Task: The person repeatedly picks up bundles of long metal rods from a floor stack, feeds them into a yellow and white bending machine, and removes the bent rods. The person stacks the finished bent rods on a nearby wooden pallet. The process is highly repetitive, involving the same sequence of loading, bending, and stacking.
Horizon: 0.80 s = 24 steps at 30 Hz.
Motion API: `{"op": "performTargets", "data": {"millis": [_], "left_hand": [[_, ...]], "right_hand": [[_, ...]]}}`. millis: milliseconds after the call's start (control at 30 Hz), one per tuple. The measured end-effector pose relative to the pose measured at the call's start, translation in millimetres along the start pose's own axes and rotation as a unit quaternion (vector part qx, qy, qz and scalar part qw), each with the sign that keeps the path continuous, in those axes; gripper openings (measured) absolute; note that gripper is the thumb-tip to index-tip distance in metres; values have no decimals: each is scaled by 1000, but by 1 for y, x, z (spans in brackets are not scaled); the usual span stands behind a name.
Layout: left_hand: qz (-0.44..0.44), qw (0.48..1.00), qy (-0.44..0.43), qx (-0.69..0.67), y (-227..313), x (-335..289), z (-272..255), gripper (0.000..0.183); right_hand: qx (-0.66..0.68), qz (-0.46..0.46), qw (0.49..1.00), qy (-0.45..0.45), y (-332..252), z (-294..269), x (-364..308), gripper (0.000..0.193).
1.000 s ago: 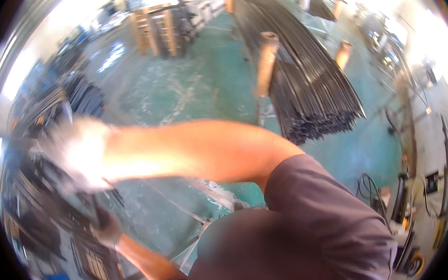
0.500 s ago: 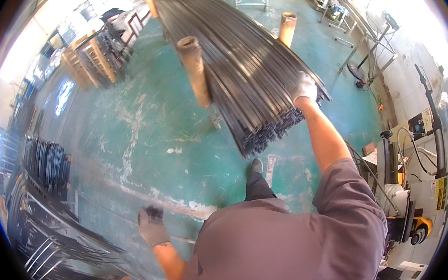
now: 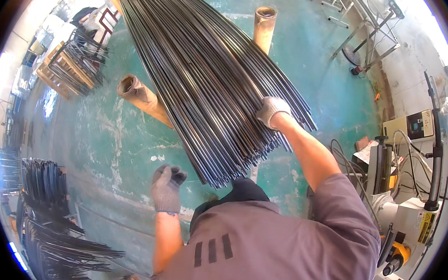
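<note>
A large bundle of long, dark metal rods [image 3: 201,87] stretches away from me, its near ends fanned out in front of my body. My right hand [image 3: 273,111], in a pale knitted glove, is closed over some rods on the bundle's right side, near their ends; its fingertips are partly hidden. To the left of the rod ends, my left hand [image 3: 167,189] in a grey glove hangs in the air, touching nothing. Its fingers are loosely bent, with the thumb apart and nothing in it.
Brown tube-like posts stand on both sides of the bundle, one at left [image 3: 143,98] and one at right [image 3: 264,29]. Dark bent metal pieces [image 3: 46,191] are piled at lower left. Along the right wall are a machine [image 3: 409,218] with cables and a metal frame stand [image 3: 376,36].
The bundle now appears closer, and its right-hand rods have spread apart. My right hand sits further left on the rods. My left hand has risen toward the rod ends.
</note>
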<state>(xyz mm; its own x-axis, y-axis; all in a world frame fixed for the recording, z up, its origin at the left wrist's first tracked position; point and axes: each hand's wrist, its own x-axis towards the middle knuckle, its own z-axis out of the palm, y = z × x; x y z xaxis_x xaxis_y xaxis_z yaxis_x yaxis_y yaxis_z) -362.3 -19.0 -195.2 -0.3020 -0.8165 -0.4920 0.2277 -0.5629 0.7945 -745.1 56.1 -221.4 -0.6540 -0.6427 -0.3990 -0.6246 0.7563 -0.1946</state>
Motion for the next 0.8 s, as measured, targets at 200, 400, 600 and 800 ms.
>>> {"op": "performTargets", "data": {"millis": [200,400,600,800], "left_hand": [[-6,1000,-28,9,3,17,20,23],[-35,998,-59,15,-5,33,14,24],[-64,988,-135,36,-4,44,19,24],[-74,968,-222,93,2,63,42,18]], "right_hand": [[260,-2,962,-80,5,-11,-3,47],[512,43,838,-186,14,-8,-9,71],[229,63,968,-82,-19,-26,-19,47],[181,17,981,-62,-10,10,-76,47]]}}
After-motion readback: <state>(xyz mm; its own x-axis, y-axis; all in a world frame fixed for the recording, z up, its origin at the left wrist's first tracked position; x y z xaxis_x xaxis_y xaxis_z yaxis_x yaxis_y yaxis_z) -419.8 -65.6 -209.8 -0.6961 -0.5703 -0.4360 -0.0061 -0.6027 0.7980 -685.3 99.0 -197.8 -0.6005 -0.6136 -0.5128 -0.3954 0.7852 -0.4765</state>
